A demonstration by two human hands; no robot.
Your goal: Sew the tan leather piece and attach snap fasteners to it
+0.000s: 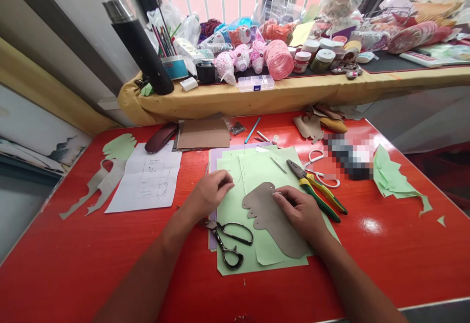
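Fingers, left hand (205,193): curled inward, tips together, over the left part of the green paper (228,203); cannot tell whether they pinch anything small.
Fingers, right hand (301,210): thumb and forefinger closed together at the upper right edge of the grey scalloped cutout (270,215); cannot tell whether they grip that edge or something small there.
Grey scalloped cutout: flat on the green paper, small holes near its scalloped left edge, rounded lower end close to the paper's near right corner.
Black scissors (210,223): across the paper's left edge, 2 handle loops on the green, blades partly hidden by the left wrist.
Pliers (316,200): just beyond the right hand, yellow-and-green handles reaching past the paper's right edge, little room between them and the knuckles.
Metal rod (278,165): on the paper, between the cutout and the far edge.
White-handled scissors (316,172): just beside the pliers, on the far side.
Left room: a broad stretch of red tabletop (110,259) shows between the drawn-on sheet (147,181) and the near edge.
Right room: red surface runs from the pliers to the crumpled green paper (391,176), near the right edge.
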